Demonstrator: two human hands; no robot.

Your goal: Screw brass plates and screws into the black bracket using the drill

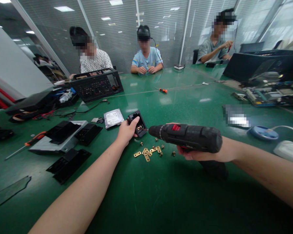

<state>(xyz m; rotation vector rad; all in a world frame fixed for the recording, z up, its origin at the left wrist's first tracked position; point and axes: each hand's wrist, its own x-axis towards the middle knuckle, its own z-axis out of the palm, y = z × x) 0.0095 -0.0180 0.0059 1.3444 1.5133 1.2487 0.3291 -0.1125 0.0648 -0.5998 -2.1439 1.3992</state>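
My left hand [127,130] is closed on a small black plastic box-shaped part [142,130], its thumb over the near rim. Some brass-coloured pieces show inside the part. A black cordless drill [192,137] with a red switch lies in my right hand [210,156], its chuck pointing left at the part; whether the bit touches it I cannot tell. Below the chuck, several small brass plates [146,157] with holes and several loose screws [173,153] lie on the green table [146,195]. A silver hard drive [113,118] rests just left of my left hand.
On the left lie a metal drive [48,146], black plastic panels [68,165] and a screwdriver [35,138]. A black computer case [97,85] stands behind them. Circuit boards [271,92] and a blue tape roll [264,133] are at right. Three people sit opposite.
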